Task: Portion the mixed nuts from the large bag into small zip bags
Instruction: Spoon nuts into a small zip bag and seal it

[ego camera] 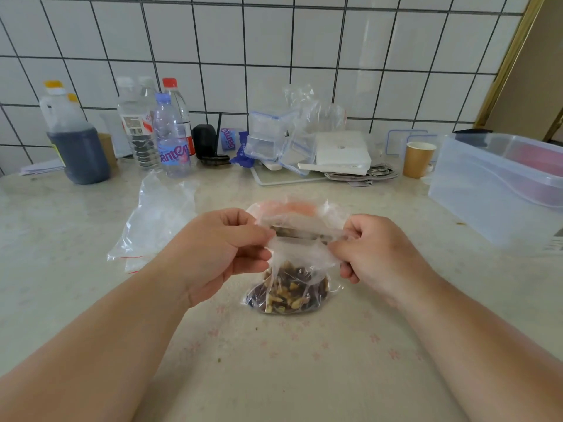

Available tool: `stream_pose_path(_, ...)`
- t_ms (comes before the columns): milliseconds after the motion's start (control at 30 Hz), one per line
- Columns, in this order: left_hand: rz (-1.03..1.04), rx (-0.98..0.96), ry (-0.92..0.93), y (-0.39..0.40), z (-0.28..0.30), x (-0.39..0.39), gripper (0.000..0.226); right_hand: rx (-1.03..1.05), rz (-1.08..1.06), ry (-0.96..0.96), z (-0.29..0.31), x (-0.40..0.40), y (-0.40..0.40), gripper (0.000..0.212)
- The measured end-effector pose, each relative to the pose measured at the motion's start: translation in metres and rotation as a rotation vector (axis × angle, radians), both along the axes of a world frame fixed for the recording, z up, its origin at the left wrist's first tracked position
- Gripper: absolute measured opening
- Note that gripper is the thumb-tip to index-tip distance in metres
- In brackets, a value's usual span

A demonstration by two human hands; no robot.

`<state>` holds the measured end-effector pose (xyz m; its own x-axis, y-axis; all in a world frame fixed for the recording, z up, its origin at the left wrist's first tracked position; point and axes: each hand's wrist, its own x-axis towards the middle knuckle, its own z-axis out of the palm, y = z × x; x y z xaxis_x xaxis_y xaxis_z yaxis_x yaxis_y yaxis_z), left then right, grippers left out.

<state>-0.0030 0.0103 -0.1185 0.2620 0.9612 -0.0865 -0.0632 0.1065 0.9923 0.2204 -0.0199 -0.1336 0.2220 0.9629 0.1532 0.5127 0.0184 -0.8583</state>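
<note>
Item: nut bag (289,287), thin clear plastic, on the counter (91,214) at its centre, bottom-weighted with mixed nuts (289,295); left hand (219,254) and right hand (377,254) each pinch one end of its mouth, fingers curled on the film. Handling, as judged: soft, limp, slippery, light at the top and heavier below, so best taken at the mouth corners. Near it: empty zip bag (158,220) lying left; paper cup (419,159) far right.
</note>
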Motion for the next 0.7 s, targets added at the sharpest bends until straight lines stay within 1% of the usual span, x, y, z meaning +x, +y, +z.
stream_pose_path(67,0.110,0.159,0.313,0.001,-0.005,0.000,0.020,-0.031,-0.009,-0.064,0.001,0.000,-0.001,0.027)
stream_pose_path(100,0.153,0.238,0.434,0.001,-0.007,0.000,0.018,-0.040,-0.003,-0.072,0.001,0.000,-0.002,0.028)
stream_pose_path(133,0.185,0.298,0.514,0.001,-0.009,0.001,0.016,-0.044,0.016,-0.056,0.002,-0.001,-0.003,0.030)
stream_pose_path(167,0.210,0.343,0.571,0.001,-0.011,0.002,0.016,-0.047,0.051,0.000,0.003,-0.002,-0.004,0.033)
stream_pose_path(200,0.236,0.375,0.627,0.000,-0.012,0.003,0.017,-0.054,0.102,0.111,0.005,-0.003,-0.005,0.034)
stream_pose_path(267,0.279,0.417,0.741,0.000,-0.012,0.004,0.019,-0.073,0.221,0.412,0.010,-0.006,-0.008,0.030)
stream_pose_path(300,0.293,0.432,0.788,0.000,-0.012,0.003,0.020,-0.073,0.265,0.523,0.012,-0.007,-0.009,0.024)
stream_pose_path(333,0.306,0.445,0.822,0.000,-0.012,0.003,0.021,-0.065,0.285,0.568,0.014,-0.008,-0.010,0.018)
stream_pose_path(367,0.321,0.453,0.840,0.000,-0.011,0.003,0.022,-0.050,0.277,0.571,0.014,-0.008,-0.010,0.015)
stream_pose_path(467,0.313,0.442,0.831,0.000,-0.010,0.004,0.020,0.045,0.123,0.433,0.011,-0.009,-0.009,0.021)
stream_pose_path(500,0.281,0.406,0.777,-0.001,-0.009,0.005,0.018,0.083,0.066,0.368,0.011,-0.009,-0.008,0.022)
stream_pose_path(633,0.133,0.190,0.406,-0.008,0.000,0.013,0.011,0.180,-0.096,0.107,0.012,-0.009,-0.008,0.017)
stream_pose_path(700,0.128,0.153,0.308,-0.010,0.005,0.016,0.011,0.182,-0.155,-0.015,0.014,-0.010,-0.009,0.018)
